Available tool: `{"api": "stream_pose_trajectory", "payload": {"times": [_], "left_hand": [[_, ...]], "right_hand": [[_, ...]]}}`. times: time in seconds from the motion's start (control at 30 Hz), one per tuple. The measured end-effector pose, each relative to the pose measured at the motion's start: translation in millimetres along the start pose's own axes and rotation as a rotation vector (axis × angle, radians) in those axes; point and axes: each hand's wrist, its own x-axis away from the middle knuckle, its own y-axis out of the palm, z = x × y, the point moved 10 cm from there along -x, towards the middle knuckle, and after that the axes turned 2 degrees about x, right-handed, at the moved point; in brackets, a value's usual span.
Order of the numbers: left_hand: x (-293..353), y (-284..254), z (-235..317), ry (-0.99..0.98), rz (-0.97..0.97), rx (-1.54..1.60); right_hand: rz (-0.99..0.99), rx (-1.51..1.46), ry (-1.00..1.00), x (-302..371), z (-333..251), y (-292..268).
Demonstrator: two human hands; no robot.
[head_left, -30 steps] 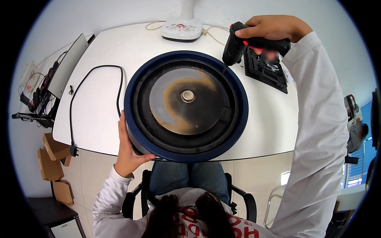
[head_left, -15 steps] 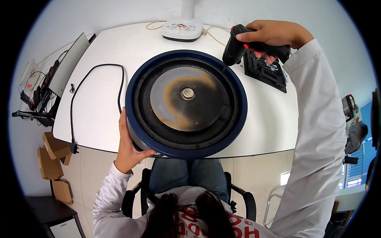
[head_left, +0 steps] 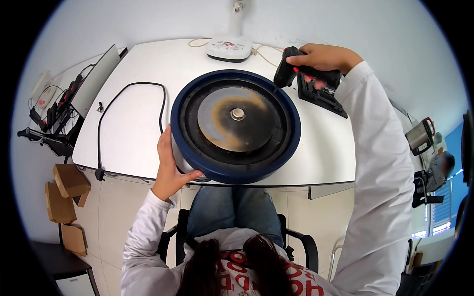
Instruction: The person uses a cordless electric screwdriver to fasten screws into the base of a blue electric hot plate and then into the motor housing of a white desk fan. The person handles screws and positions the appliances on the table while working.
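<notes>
A round electric cooker (head_left: 291, 135) with a dark blue rim sits at the table's front. Inside it lies a stained metal heating plate (head_left: 210, 116) with a silver knob-like sensor (head_left: 237, 114) at its centre. My left hand (head_left: 173, 167) grips the cooker's near-left side, thumb along the rim and fingers against the outer wall. Up at the far right, my right hand (head_left: 328, 56) is closed around a black and red cordless screwdriver (head_left: 286, 69). Its tip points down at the cooker's far-right rim; whether it touches cannot be made out. Beyond the rim, a black tool case (head_left: 318, 96) is partly hidden by my right hand.
A black power cord (head_left: 164, 101) loops across the table's left side. At the back stands a white lamp base (head_left: 228, 48). Left are a grey panel (head_left: 94, 79) and tangled cables; cardboard boxes (head_left: 61, 202) lie below. Another person (head_left: 439, 167) sits far right.
My right hand and the screwdriver have come lower, nearer the cooker's rim. The view has shifted, and the cooker now looks slightly tilted. My left hand keeps its hold.
</notes>
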Motion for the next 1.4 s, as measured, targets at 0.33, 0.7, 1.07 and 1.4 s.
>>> {"api": "stream_pose_trajectory", "payload": {"times": [0.33,0.7,1.07,1.4], "left_hand": [[-0.3,-4.3,10.5,0.105,0.06,-0.037],[2.0,-6.0,11.7,0.114,0.087,-0.051],[-2.3,-5.3,10.7,0.11,0.091,-0.036],[0.9,-6.6,30.9,0.123,0.093,-0.175]], "right_hand": [[-0.064,0.02,0.054,0.1,-9.8,8.3],[0.017,-0.032,0.057,6.8,-0.3,9.7],[0.061,-0.108,-0.084,9.9,2.9,-5.1],[0.392,-0.748,-0.243,104.8,102.7,-10.1]]}}
